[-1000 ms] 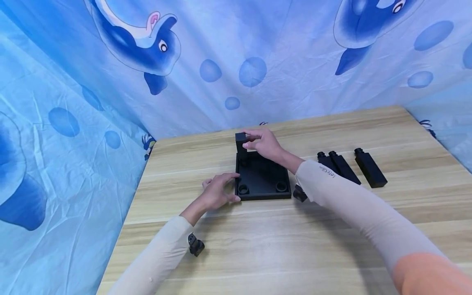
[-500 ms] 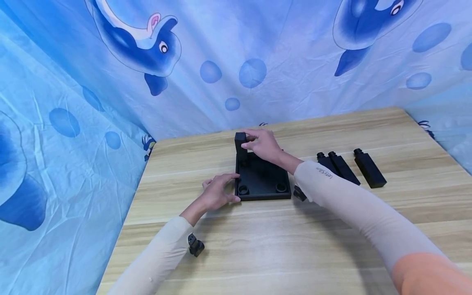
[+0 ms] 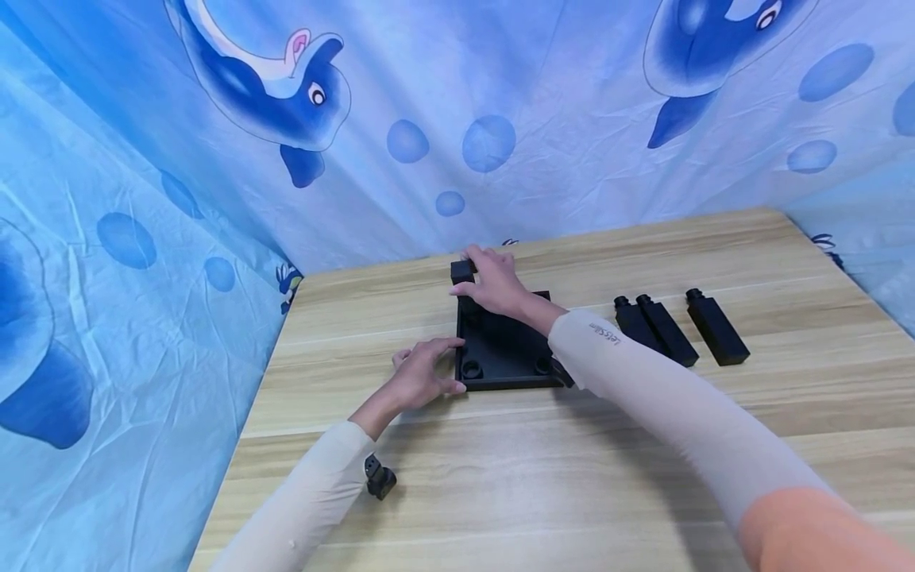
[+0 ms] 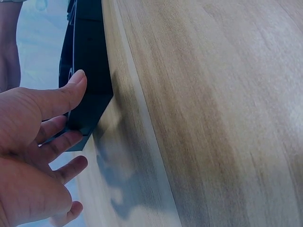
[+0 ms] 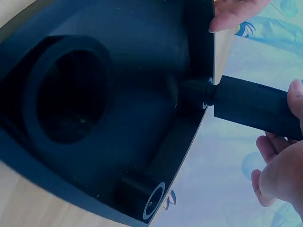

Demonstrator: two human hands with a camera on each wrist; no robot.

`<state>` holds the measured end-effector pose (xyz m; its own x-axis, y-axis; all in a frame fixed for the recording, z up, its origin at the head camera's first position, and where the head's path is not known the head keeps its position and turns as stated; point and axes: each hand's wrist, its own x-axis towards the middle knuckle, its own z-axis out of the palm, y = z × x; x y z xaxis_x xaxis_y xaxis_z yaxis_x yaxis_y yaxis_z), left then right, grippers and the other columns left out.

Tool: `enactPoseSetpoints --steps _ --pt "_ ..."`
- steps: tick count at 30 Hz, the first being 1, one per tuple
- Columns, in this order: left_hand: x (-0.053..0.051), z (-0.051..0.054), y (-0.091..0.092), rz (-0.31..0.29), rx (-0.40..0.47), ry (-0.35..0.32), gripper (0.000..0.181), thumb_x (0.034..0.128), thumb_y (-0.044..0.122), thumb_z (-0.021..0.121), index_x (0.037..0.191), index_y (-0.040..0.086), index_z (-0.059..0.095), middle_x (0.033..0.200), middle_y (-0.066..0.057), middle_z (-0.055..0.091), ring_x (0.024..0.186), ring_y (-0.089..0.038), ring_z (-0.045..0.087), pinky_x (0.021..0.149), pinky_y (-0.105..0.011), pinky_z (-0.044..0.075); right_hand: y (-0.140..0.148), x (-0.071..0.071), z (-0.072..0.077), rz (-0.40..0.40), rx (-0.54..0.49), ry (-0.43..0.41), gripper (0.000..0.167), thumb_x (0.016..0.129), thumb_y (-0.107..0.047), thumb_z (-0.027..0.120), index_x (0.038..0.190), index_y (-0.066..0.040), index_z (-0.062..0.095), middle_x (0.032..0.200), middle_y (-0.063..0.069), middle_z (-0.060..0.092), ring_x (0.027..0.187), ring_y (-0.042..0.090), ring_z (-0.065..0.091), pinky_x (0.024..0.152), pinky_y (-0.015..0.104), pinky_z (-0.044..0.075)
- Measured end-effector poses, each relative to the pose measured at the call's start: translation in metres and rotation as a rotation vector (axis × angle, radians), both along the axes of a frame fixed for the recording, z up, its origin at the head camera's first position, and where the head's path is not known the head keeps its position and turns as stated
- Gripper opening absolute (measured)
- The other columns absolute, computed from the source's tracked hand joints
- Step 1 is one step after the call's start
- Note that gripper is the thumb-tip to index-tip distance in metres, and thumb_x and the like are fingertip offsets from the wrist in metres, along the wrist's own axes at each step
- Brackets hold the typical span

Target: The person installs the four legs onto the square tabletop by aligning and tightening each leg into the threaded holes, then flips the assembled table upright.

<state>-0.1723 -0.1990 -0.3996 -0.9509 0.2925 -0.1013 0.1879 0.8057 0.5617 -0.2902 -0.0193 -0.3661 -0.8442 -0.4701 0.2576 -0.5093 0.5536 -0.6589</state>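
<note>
A black square tray-like tabletop [image 3: 503, 349] with raised walls and round corner sockets [image 3: 472, 369] lies on the table in the head view. One black square table leg [image 3: 461, 272] stands upright at its far-left corner. My right hand [image 3: 496, 282] grips the leg's upper part, thumb in front and fingers behind. In the right wrist view, the narrow neck of the leg [image 5: 255, 106] meets the socket, with part of the neck showing. My left hand [image 3: 422, 372] holds the near-left corner; in the left wrist view its thumb [image 4: 71, 92] lies against the outer wall.
To the right, two black legs [image 3: 666, 330] with threaded ends lie side by side, and a third leg [image 3: 717, 327] lies slightly apart. The wooden table [image 3: 500, 477] ends at a blue dolphin-print curtain [image 3: 557, 175] behind and at the left.
My right hand has moved left and changed its hold, with thumb and fingers now spread farther around the leg. The leg's top has shifted slightly left. The left hand stays in place.
</note>
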Motion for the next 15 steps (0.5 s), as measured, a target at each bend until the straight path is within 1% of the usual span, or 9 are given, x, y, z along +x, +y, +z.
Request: enactPoseSetpoints --steps 4,7,9,11,13,15 --pt "0.000 0.001 0.001 0.002 -0.003 0.000 0.070 0.0764 0.022 0.082 0.139 0.017 0.052 0.142 -0.003 0.049 0.130 -0.027 0.042 0.098 -0.055 0.013 -0.002 0.000 0.001 -0.020 0.001 -0.013 0.053 0.088 -0.035 0.071 0.125 -0.006 0.047 0.110 0.011 0.056 0.104 0.027 0.048 0.098 0.048 0.020" --pt "0.000 0.002 0.001 0.006 -0.004 0.001 0.070 0.0763 0.022 0.082 0.139 0.017 0.052 0.142 -0.003 0.050 0.130 -0.027 0.042 0.098 -0.055 0.013 0.001 0.000 0.003 -0.011 0.017 -0.020 0.057 0.088 -0.037 0.070 0.131 -0.007 0.046 0.121 0.011 0.056 0.112 0.028 0.047 0.100 0.049 0.020" --pt "0.000 0.002 0.002 0.008 -0.005 0.005 0.070 0.0759 0.022 0.083 0.139 0.017 0.052 0.142 -0.003 0.050 0.130 -0.026 0.043 0.098 -0.055 0.013 0.005 0.000 0.005 0.024 0.046 -0.022 0.061 0.089 -0.036 0.068 0.139 -0.010 0.043 0.132 0.010 0.052 0.121 0.028 0.044 0.103 0.051 0.018" --pt "0.001 0.002 0.002 0.010 -0.006 0.006 0.070 0.0759 0.022 0.083 0.139 0.017 0.052 0.142 -0.003 0.050 0.130 -0.026 0.043 0.099 -0.055 0.013 0.009 0.001 0.009 0.080 0.072 -0.023 0.064 0.091 -0.033 0.067 0.145 -0.014 0.039 0.144 0.007 0.046 0.130 0.029 0.039 0.104 0.053 0.016" --pt "0.001 0.002 0.002 0.011 -0.005 0.006 0.070 0.0758 0.022 0.083 0.139 0.017 0.052 0.142 -0.003 0.050 0.130 -0.026 0.043 0.098 -0.055 0.013 0.012 0.002 0.013 0.133 0.107 -0.015 0.064 0.092 -0.028 0.066 0.149 -0.018 0.036 0.149 0.004 0.041 0.135 0.028 0.035 0.104 0.054 0.014" --pt "0.001 0.002 0.002 0.010 -0.006 0.005 0.070 0.0761 0.022 0.083 0.139 0.017 0.052 0.142 -0.002 0.050 0.130 -0.027 0.043 0.098 -0.054 0.014 0.015 0.003 0.017 0.167 0.136 -0.003 0.062 0.093 -0.022 0.065 0.149 -0.021 0.038 0.151 0.002 0.040 0.137 0.026 0.034 0.104 0.054 0.013"
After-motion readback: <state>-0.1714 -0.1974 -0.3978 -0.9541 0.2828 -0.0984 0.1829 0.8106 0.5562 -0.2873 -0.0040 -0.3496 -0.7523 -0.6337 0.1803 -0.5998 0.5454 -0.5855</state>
